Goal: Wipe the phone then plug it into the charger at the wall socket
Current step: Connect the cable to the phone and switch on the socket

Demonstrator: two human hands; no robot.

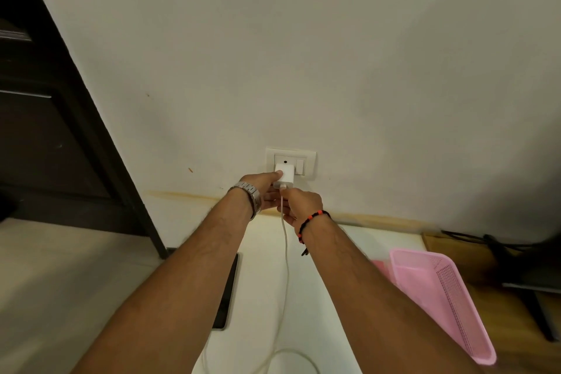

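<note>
Plain off-white wall [303, 55] fills most of the view, matte paint with a yellowish stain line low down; white socket plate [290, 162] is set in it just above a smooth white tabletop [261, 267]; dark cabinet [45, 130] stands at left.

Left hand [261, 188] holds the white charger block [284, 177], fingers closed around it with the thumb on its face, bracing it against the plate; whether its pins are fully home cannot be told; right hand [300, 202] pinches the cable plug where it meets the block's underside, fingers narrow and closed on it; white cable [285, 252] hangs down and loops on the tabletop.

Phone [226, 291] lies flat on the tabletop near the left forearm, partly hidden by it, dark glossy slab, not visibly connected; cable's far end is out of view.

Step, as judged: seating cable into charger at the socket; do it well by keeping the left hand firm so the block doesn't rock, pushing the plug straight up along its axis, no twisting; then feed the free end to the phone.

Block is hard, glossy, boxy plastic; cable is thin, rubbery, limp; pink basket [440, 297] at right is perforated rigid plastic; metal watch [250, 194] sits on the left wrist, beaded thread band [312, 222] on the right.
</note>
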